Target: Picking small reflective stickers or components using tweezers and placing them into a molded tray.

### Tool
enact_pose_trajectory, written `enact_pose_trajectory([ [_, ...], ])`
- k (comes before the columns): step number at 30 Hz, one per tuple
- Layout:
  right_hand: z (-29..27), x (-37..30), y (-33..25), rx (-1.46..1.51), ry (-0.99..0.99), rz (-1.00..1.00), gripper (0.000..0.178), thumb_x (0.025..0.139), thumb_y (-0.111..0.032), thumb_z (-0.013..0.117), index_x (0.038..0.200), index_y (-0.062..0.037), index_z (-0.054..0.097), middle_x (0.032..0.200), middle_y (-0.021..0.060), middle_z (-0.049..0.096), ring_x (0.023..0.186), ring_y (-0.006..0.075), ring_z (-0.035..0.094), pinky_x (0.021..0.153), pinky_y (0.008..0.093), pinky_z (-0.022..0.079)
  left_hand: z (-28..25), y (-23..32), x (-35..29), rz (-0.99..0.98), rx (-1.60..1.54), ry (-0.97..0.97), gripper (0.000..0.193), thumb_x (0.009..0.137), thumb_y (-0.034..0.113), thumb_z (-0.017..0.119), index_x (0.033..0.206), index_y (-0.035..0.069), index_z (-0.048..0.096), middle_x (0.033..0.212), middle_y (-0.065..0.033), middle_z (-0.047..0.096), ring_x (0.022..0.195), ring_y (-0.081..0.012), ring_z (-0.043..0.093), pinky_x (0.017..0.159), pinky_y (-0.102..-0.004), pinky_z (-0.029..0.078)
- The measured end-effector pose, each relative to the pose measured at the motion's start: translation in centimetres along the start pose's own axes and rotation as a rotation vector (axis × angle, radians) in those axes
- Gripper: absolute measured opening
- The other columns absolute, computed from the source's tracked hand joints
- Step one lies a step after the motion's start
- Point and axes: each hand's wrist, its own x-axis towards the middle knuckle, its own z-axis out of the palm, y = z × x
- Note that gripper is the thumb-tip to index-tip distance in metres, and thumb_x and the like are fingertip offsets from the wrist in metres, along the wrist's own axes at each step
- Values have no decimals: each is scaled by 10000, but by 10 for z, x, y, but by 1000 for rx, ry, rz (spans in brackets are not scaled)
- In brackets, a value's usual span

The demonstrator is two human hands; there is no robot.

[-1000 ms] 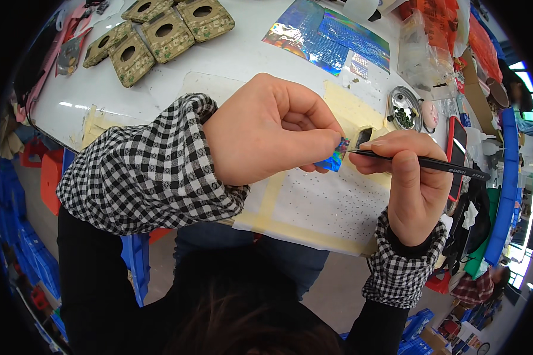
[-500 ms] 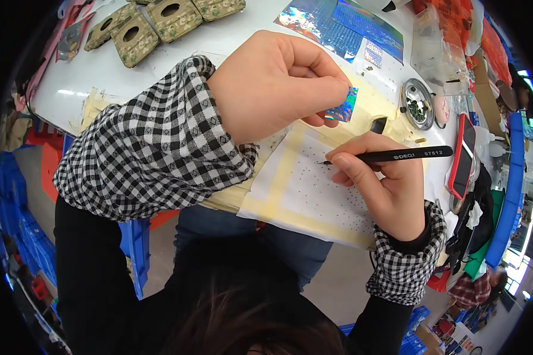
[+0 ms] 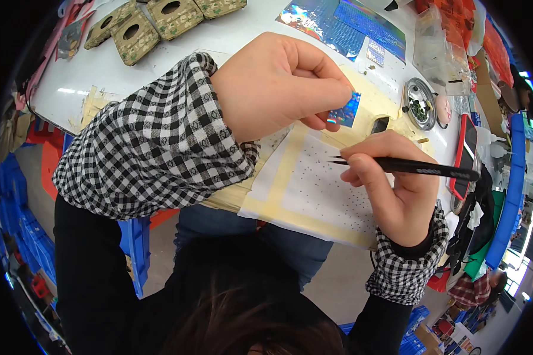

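Between thumb and fingers my left hand pinches a small holographic blue sticker piece, held above the table. My right hand grips black tweezers, whose two thin tips stand slightly apart and point left. Under the tips lies a white sheet dotted with many tiny dark specks and edged with yellowish tape. I cannot make out anything between the tweezer tips. Just beyond my right hand sits a small dark rectangular piece.
Camouflage pouches with oval holes lie at the far left. Holographic sheets are at the back. To the right are a round metal dish with dark bits, a red-edged phone and clear plastic bags.
My right hand and the tweezers have moved slightly right, the tweezers tilting so their rear end is lower, with the tips now visibly apart. The sticker piece has shifted slightly right and turned.
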Motion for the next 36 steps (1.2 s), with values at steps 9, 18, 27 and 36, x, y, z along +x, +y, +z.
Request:
enact_pose_trajectory([
  [9, -12, 2, 7, -38, 187, -337, 220, 895, -151, 523, 911, 63, 574, 826, 143, 593, 706, 196, 611, 626, 265, 503, 3, 1, -2, -44, -38, -96, 236, 853, 214, 610, 927, -8, 635, 814, -50, 644, 700, -75, 599, 641, -196, 495],
  [18, -8, 3, 8, 71, 207, -294, 106, 852, -40, 577, 909, 45, 603, 807, 118, 618, 734, 171, 589, 664, 258, 460, 3, 1, -1, -87, -71, -106, 219, 840, 201, 628, 916, -3, 638, 804, -44, 642, 695, -69, 597, 625, -186, 489],
  [27, -7, 3, 9, 59, 230, -301, 100, 849, -44, 581, 888, 44, 609, 809, 116, 625, 733, 178, 591, 670, 266, 458, 3, 2, -1, -116, -111, -103, 225, 834, 215, 634, 908, 2, 633, 797, -39, 641, 697, -72, 605, 627, -183, 499],
  [36, -8, 4, 9, 41, 232, -301, 97, 839, -47, 594, 881, 37, 617, 799, 109, 636, 736, 178, 586, 678, 267, 449, 4, 0, -1, -113, -112, -104, 226, 834, 214, 633, 908, 0, 636, 796, -33, 638, 691, -62, 593, 623, -184, 497],
])
